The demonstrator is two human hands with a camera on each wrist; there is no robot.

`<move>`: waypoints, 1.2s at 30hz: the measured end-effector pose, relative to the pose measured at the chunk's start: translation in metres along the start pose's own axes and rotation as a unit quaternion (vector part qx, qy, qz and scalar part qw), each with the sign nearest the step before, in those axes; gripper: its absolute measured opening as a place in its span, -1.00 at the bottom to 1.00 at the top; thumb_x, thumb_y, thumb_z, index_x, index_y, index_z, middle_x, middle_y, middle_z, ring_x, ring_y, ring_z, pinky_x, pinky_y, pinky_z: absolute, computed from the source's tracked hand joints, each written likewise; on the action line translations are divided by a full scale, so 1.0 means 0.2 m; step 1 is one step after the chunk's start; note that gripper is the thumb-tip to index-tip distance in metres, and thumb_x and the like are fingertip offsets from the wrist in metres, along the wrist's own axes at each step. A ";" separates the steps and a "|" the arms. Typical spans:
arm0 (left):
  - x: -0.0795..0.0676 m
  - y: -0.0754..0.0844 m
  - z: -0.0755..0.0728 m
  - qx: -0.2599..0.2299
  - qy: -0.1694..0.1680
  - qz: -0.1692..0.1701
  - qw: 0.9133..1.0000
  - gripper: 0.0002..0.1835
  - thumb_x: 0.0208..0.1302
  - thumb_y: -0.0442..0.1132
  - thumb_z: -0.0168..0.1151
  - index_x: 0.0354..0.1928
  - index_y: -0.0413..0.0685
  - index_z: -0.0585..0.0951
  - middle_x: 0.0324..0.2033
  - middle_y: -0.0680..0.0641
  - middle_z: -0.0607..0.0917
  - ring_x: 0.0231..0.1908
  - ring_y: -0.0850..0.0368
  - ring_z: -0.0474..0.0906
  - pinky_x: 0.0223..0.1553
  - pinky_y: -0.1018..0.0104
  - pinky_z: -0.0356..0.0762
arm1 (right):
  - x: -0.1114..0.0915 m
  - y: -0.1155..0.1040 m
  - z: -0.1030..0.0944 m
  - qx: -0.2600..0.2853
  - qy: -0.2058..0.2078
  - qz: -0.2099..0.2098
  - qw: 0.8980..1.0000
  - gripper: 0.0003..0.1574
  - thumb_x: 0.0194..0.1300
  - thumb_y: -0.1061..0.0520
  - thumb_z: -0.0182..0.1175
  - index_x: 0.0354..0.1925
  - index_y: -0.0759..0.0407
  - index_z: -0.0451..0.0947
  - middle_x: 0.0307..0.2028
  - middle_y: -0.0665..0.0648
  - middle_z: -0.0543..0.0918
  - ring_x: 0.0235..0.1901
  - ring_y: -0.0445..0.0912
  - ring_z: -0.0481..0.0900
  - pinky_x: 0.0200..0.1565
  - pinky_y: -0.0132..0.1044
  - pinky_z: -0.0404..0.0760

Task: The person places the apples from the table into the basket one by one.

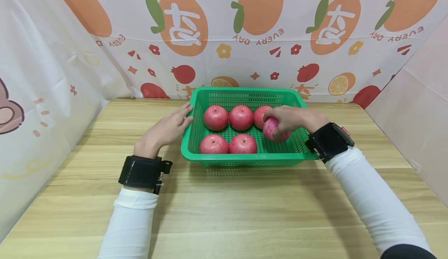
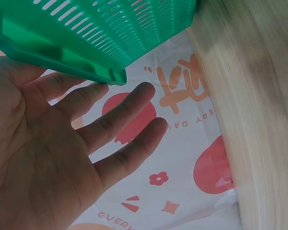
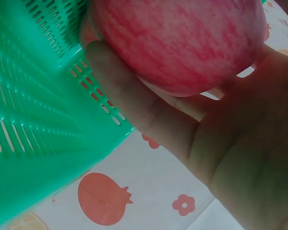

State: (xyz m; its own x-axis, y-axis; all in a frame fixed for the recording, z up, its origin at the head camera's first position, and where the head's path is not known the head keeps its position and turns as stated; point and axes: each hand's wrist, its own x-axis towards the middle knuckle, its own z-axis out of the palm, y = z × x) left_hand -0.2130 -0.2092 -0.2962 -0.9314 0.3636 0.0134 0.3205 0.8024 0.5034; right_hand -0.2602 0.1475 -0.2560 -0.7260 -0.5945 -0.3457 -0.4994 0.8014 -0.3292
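A green plastic basket [image 1: 245,157] with slotted walls stands on the table, several red apples inside it. My right hand [image 1: 292,119] grips one apple [image 1: 271,128] over the basket's right part, tilted on its side; the right wrist view shows the fingers curled round this apple [image 3: 182,43]. Just behind it another apple [image 1: 259,116] is partly hidden by the hand. My left hand [image 1: 171,125] rests at the basket's left rim; in the left wrist view its fingers [image 2: 129,151] are spread and fairly straight, touching the rim [image 2: 101,76] from outside.
Two apples, a back left one [image 1: 216,118] and a back middle one [image 1: 241,118], sit in the rear row. Two more, a front left one [image 1: 214,144] and a front middle one [image 1: 243,144], sit in front. A printed curtain [image 1: 217,68] hangs behind the wooden table [image 1: 238,212].
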 end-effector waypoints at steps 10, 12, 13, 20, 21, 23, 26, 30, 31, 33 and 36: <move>-0.01 0.00 0.00 -0.006 0.000 0.000 1.000 -0.37 0.64 -0.17 -0.11 0.55 -0.37 0.06 0.57 -0.31 0.00 0.54 -0.25 -0.10 0.46 -0.20 -0.01 | 0.02 -0.01 0.01 0.008 -0.039 0.022 0.999 -0.31 0.22 0.18 0.41 0.29 0.19 0.44 0.15 0.32 0.46 0.15 0.22 0.39 0.00 0.05 0.63; -0.01 0.00 0.00 -0.006 0.001 0.000 1.000 -0.37 0.64 -0.16 -0.11 0.55 -0.37 0.06 0.57 -0.31 0.00 0.54 -0.25 -0.09 0.46 -0.21 -0.01 | 0.02 -0.01 0.02 0.011 -0.042 0.029 0.999 -0.29 0.22 0.18 0.40 0.31 0.19 0.43 0.16 0.31 0.46 0.16 0.21 0.37 0.02 0.04 0.63; -0.01 0.00 0.00 -0.006 0.000 0.000 1.000 -0.37 0.64 -0.16 -0.11 0.55 -0.37 0.06 0.56 -0.31 0.00 0.54 -0.25 -0.09 0.46 -0.21 -0.01 | 0.02 -0.01 0.02 0.012 -0.044 0.031 0.998 -0.28 0.22 0.19 0.40 0.32 0.19 0.42 0.16 0.31 0.46 0.16 0.21 0.37 0.03 0.04 0.62; 0.00 0.00 0.00 -0.002 0.001 0.001 1.000 -0.37 0.64 -0.16 -0.11 0.55 -0.37 0.06 0.56 -0.32 0.01 0.54 -0.24 -0.10 0.46 -0.20 -0.01 | 0.03 -0.02 0.04 0.013 -0.061 0.050 0.997 -0.27 0.26 0.16 0.41 0.35 0.14 0.42 0.17 0.30 0.46 0.16 0.20 0.37 0.00 -0.01 0.63; 0.00 0.00 0.00 -0.002 0.002 0.001 1.000 -0.37 0.64 -0.16 -0.11 0.55 -0.37 0.06 0.56 -0.32 0.01 0.54 -0.24 -0.09 0.46 -0.20 -0.01 | 0.03 -0.02 0.04 0.013 -0.064 0.051 0.997 -0.27 0.25 0.15 0.41 0.35 0.13 0.42 0.17 0.30 0.46 0.16 0.20 0.37 -0.01 -0.02 0.63; 0.00 0.00 0.00 0.000 0.001 0.001 1.000 -0.37 0.64 -0.15 -0.11 0.55 -0.36 0.06 0.56 -0.32 0.01 0.54 -0.24 -0.09 0.46 -0.20 -0.01 | 0.04 -0.02 0.04 0.015 -0.070 0.056 0.996 -0.26 0.25 0.15 0.41 0.35 0.11 0.42 0.17 0.30 0.45 0.15 0.19 0.37 -0.04 -0.03 0.63; 0.00 0.01 0.00 0.000 0.000 0.001 1.000 -0.36 0.64 -0.14 -0.11 0.55 -0.36 0.06 0.56 -0.32 0.01 0.54 -0.24 -0.09 0.46 -0.20 -0.01 | 0.04 -0.02 0.05 0.016 -0.079 0.062 0.995 -0.27 0.24 0.15 0.41 0.34 0.10 0.43 0.17 0.28 0.45 0.13 0.18 0.39 -0.10 -0.06 0.65; 0.00 0.01 0.00 0.001 0.001 -0.001 1.000 -0.37 0.64 -0.15 -0.11 0.56 -0.36 0.06 0.56 -0.31 0.01 0.54 -0.24 -0.09 0.46 -0.20 -0.01 | 0.04 -0.03 0.06 0.015 -0.083 0.068 0.994 -0.34 0.23 0.17 0.41 0.28 0.12 0.46 0.13 0.27 0.47 0.08 0.16 0.43 -0.19 -0.09 0.69; 0.00 0.01 0.00 0.002 0.001 -0.002 1.000 -0.37 0.64 -0.15 -0.11 0.56 -0.35 0.06 0.56 -0.30 0.01 0.54 -0.23 -0.09 0.46 -0.19 -0.01 | 0.04 -0.03 0.06 0.015 -0.084 0.070 0.994 -0.34 0.23 0.17 0.42 0.27 0.13 0.46 0.12 0.26 0.47 0.07 0.16 0.44 -0.20 -0.09 0.69; 0.00 0.01 -0.01 0.004 0.001 -0.002 1.000 -0.37 0.64 -0.15 -0.11 0.56 -0.35 0.06 0.56 -0.31 0.01 0.54 -0.23 -0.09 0.46 -0.20 -0.01 | 0.05 -0.03 0.06 0.016 -0.086 0.073 0.993 -0.34 0.22 0.17 0.42 0.26 0.13 0.45 0.10 0.26 0.48 0.06 0.16 0.45 -0.20 -0.09 0.69; 0.00 0.01 -0.01 0.005 -0.001 -0.002 1.000 -0.37 0.64 -0.14 -0.12 0.56 -0.35 0.07 0.56 -0.31 0.01 0.54 -0.23 -0.10 0.47 -0.19 -0.02 | 0.05 -0.03 0.06 0.016 -0.090 0.079 0.993 -0.34 0.22 0.17 0.42 0.25 0.16 0.45 0.08 0.25 0.48 0.04 0.14 0.46 -0.17 -0.10 0.67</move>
State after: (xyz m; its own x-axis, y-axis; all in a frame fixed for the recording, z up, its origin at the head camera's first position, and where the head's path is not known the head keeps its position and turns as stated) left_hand -0.2125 -0.2090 -0.2945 -0.9322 0.3617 0.0096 0.3190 0.8089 0.4939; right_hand -0.2585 0.1362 -0.2680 -0.6969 -0.4664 -0.5448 -0.3691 0.8846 -0.2852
